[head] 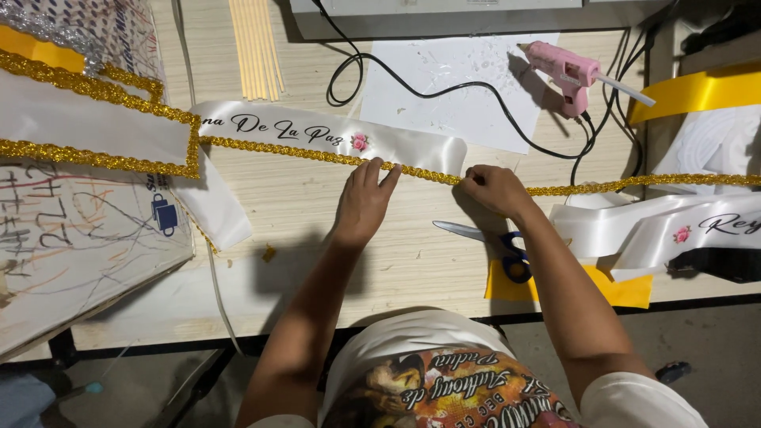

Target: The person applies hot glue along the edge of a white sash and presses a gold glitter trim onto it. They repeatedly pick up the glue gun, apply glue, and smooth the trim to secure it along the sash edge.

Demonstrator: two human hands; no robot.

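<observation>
Your left hand (363,200) presses flat, your right hand (493,189) pinches the gold trim (317,154): trim lies along the white sash (333,133)'s lower edge; beyond, it hangs loose.

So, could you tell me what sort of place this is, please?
Probably a craft workbench where sashes are made. A pink glue gun lies plugged in, scissors rest on the wooden table, and both hands press gold trim along a white sash.

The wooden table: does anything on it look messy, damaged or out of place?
Nothing looks damaged. The white paper sheet under the pink glue gun carries dried glue blots. A small yellow scrap lies loose on the wooden table. Both hands, left and right, press the gold glitter trim along the white satin sash.
</observation>
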